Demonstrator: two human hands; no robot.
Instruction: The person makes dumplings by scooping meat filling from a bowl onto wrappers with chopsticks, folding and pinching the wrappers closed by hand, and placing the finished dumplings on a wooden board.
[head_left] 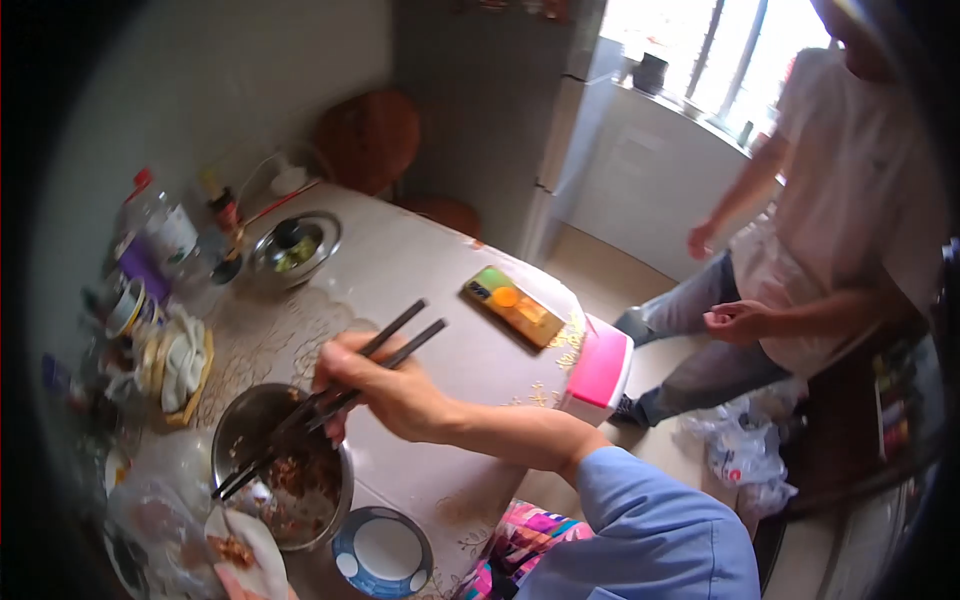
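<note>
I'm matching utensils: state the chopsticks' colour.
The chopsticks look black, seen best in the head view.

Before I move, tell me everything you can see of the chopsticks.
The chopsticks are a dark, slim, straight pair; their material is unclear. The right hand grips them, their upper ends jutting out beyond it, slightly apart. They slant down across the metal bowl, their tips close together by its rim, at the left of the view. Whether the tips touch anything is unclear.

Bright window [680,40], beige floor [582,262], pale wall [270,75]; a brown chair [368,140] beside what may be a fridge [480,120].
</note>
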